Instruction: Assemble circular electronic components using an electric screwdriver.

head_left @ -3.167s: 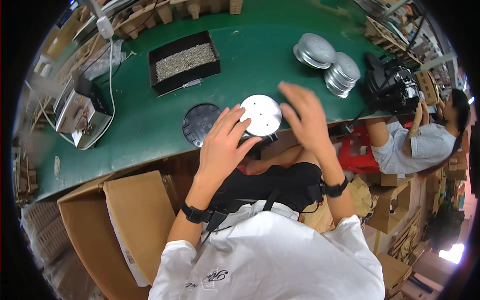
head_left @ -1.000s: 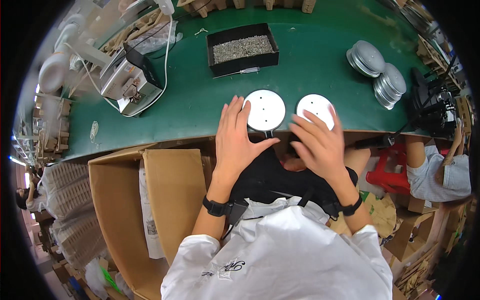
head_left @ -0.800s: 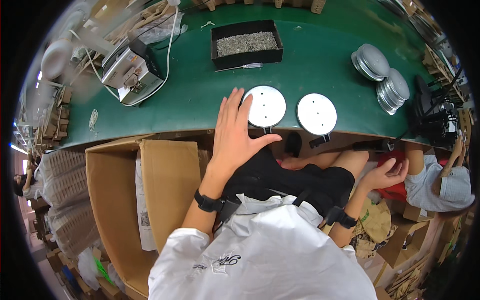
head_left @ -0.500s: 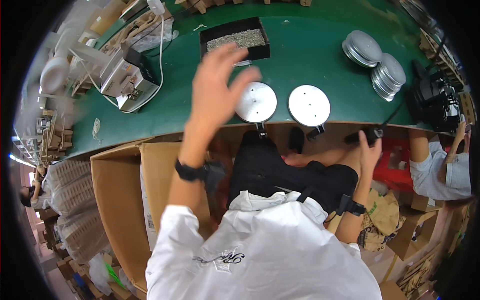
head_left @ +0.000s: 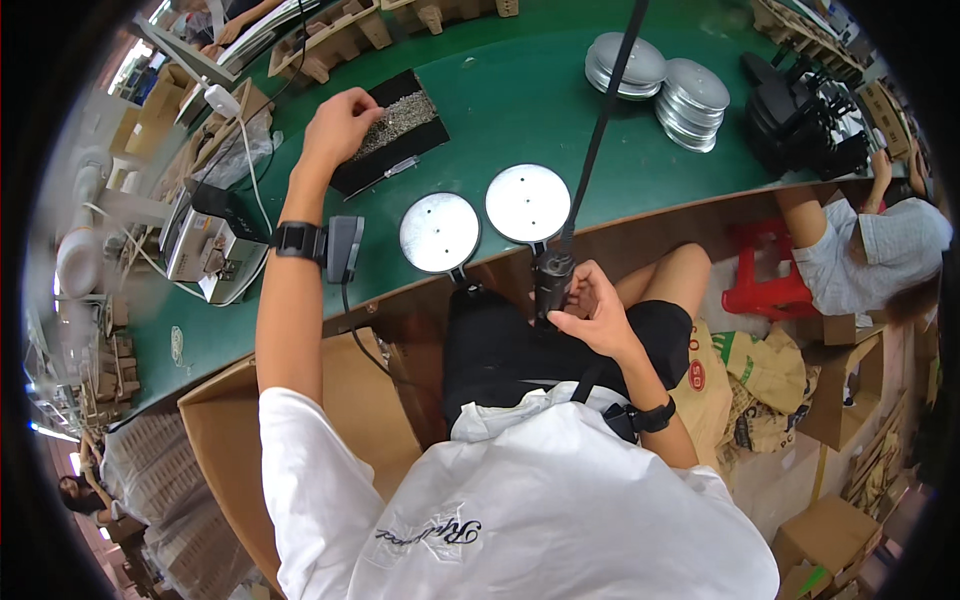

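Note:
My left hand (head_left: 340, 122) reaches into a black tray (head_left: 392, 142) of small grey screws on the green table (head_left: 520, 90), fingers pinched among them. My right hand (head_left: 590, 312) grips a black electric screwdriver (head_left: 552, 280) held upright over my lap, its cable running up past the table. Two round silver discs lie side by side at the table's near edge: one on the left (head_left: 440, 232), one on the right (head_left: 528, 203).
Two stacks of silver discs (head_left: 660, 82) stand at the far right of the table. A grey machine (head_left: 205, 250) sits at the left. Open cardboard boxes (head_left: 230, 430) stand by my left side. Another person (head_left: 870, 240) sits at the right by a red stool (head_left: 765, 280).
My left hand has moved from the left disc up to the screw tray. My right hand left the right disc, dropped below the table edge and now holds the screwdriver.

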A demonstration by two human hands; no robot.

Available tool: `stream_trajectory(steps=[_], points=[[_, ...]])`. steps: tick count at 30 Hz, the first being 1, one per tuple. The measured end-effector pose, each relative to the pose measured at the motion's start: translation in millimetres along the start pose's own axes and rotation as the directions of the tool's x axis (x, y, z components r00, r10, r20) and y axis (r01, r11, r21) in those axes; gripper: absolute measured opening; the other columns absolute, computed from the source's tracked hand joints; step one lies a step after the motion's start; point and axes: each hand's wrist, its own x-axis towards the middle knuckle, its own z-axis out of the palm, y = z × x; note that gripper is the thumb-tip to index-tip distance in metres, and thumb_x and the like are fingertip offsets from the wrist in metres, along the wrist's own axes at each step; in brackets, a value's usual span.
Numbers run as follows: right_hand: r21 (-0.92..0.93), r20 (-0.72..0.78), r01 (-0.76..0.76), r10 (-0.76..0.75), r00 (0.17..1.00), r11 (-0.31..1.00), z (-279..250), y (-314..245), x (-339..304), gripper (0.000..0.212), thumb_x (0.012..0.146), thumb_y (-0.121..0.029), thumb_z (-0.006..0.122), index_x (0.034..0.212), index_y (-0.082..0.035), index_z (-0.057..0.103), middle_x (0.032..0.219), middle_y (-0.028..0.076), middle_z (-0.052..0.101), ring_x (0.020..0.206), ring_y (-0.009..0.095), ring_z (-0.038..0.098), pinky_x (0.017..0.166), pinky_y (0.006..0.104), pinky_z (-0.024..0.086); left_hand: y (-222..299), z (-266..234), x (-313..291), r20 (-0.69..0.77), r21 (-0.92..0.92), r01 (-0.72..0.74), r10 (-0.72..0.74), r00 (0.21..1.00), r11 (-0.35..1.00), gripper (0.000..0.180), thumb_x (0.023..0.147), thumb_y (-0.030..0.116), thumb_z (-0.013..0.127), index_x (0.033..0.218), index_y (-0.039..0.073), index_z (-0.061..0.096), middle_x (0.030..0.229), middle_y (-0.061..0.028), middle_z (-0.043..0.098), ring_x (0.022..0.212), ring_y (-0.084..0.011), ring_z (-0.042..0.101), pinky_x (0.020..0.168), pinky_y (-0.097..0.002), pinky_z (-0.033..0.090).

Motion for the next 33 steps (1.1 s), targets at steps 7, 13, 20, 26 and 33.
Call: stream_trajectory(steps=[7, 13, 20, 26, 33], points=[[-0.01, -0.054, -0.135, 0.134, 0.99, 0.991, -38.0, -25.8, 1.6, 0.04, 0.079, -0.006, 0.082, 0.111, -0.001, 0.059, 0.103, 0.008, 0.064, 0.093, 0.016, 0.063, 0.083, 0.032, 0.053, 32.7, -27.7, -24.9, -0.346, -0.318, -0.007, -0.109, 0.932, 0.948, 0.023, 0.096, 0.025, 0.065, 0.102, 0.002, 0.069, 0.089, -0.0117, 0.072, 0.082, -0.0186, 0.067, 0.076, -0.032, 0.051], [0.352, -0.073, 0.112, -0.092, 0.993, 0.929, -14.2, -88.6, 10.1, 0.023, 0.09, -0.009, 0.072, 0.103, 0.004, 0.058, 0.088, 0.016, 0.069, 0.071, 0.02, 0.072, 0.063, 0.0317, 0.06, 75.5, 1.0, -101.1, -0.277, -0.724, -0.061, -0.208, 0.938, 0.687, 0.017, 0.101, 0.012, 0.059, 0.108, -0.002, 0.065, 0.095, -0.0045, 0.065, 0.085, -0.0117, 0.059, 0.078, -0.0224, 0.048], [0.423, -0.133, 0.677, -0.698, 0.704, 0.602, 5.5, -180.7, 13.1, 0.037, 0.096, -0.029, 0.067, 0.109, 0.0, 0.047, 0.077, 0.013, 0.064, 0.059, 0.016, 0.063, 0.055, 0.0286, 0.054, 192.6, 27.9, -222.1, -0.043, -0.72, -0.136, 0.152, 0.987, 0.681, 0.008, 0.09, -0.002, 0.067, 0.097, -0.003, 0.069, 0.094, -0.0117, 0.068, 0.081, -0.0216, 0.065, 0.073, -0.0311, 0.054], [0.498, -0.089, 0.604, -0.656, 0.749, 0.622, 13.8, -167.6, 20.4, 0.024, 0.094, -0.015, 0.063, 0.106, 0.001, 0.048, 0.075, 0.012, 0.063, 0.056, 0.014, 0.062, 0.053, 0.0267, 0.052, 200.0, 13.3, -230.8, 0.053, -0.627, -0.199, 0.296, 0.954, 0.753, 0.01, 0.091, 0.005, 0.068, 0.098, -0.002, 0.065, 0.094, -0.0173, 0.065, 0.086, -0.0339, 0.064, 0.078, -0.0388, 0.051], [0.435, 0.096, 0.279, -0.353, 0.931, 0.856, 20.9, -176.3, 26.8, 0.025, 0.091, -0.016, 0.068, 0.1, 0.001, 0.052, 0.072, 0.01, 0.064, 0.053, 0.012, 0.061, 0.048, 0.0246, 0.048, 198.7, 13.4, -243.7, 0.157, -0.475, -0.358, 0.478, 0.864, 0.804, 0.012, 0.093, 0.008, 0.064, 0.103, 0.001, 0.061, 0.098, -0.0209, 0.062, 0.092, -0.0399, 0.059, 0.082, -0.0478, 0.046]])
